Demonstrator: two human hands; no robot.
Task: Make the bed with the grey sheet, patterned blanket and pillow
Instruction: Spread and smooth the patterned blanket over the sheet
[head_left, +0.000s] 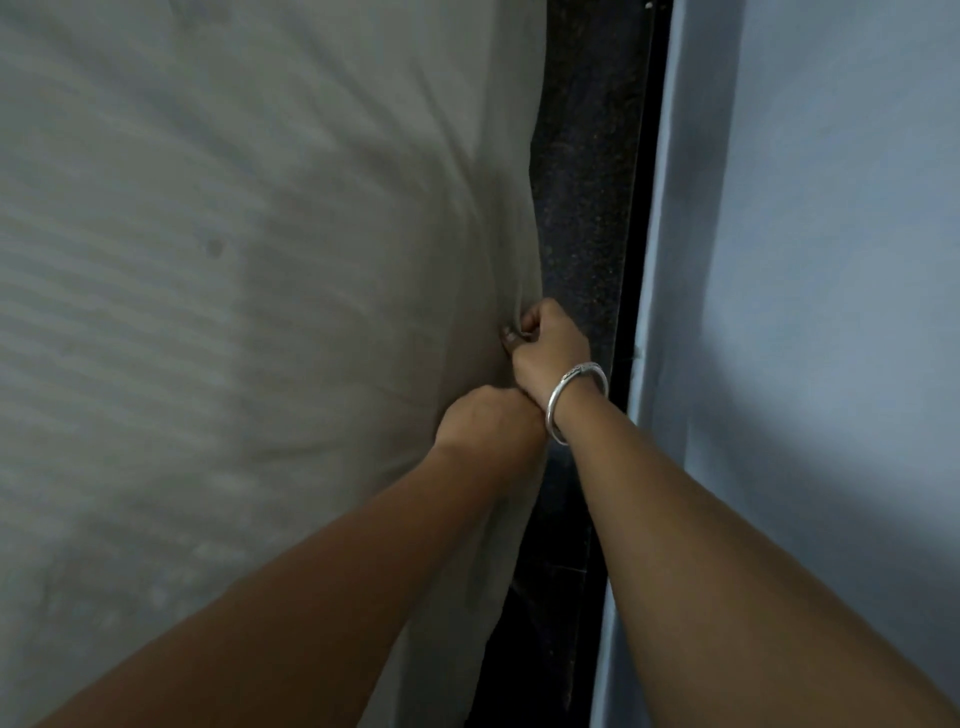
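The grey sheet (234, 260) covers the whole left part of the view. It lies over the mattress with faint woven stripes and long soft creases that run toward its right edge. A small dark spot (214, 247) marks the cloth left of the middle. The right edge of the sheet drops over the side of the mattress and is gathered into a tight pucker about halfway down.

Just beside that edge runs a dark speckled strip (582, 182), then a narrow black gap (641, 208), and beyond it a pale blue-grey wall (831, 260) fills the right side. The space between bed and wall is narrow, and both forearms reach into it from below.

The right hand (550, 348), with a silver bangle (566, 400) on its wrist, sits at the pucker. Its fingers are curled tight and its thumb pinches a fold of the sheet. The left hand (488, 426) is just below it, touching the right wrist, knuckles up and pressed against the sheet's edge. Its fingers curl under and out of sight, so I cannot tell whether they hold cloth.
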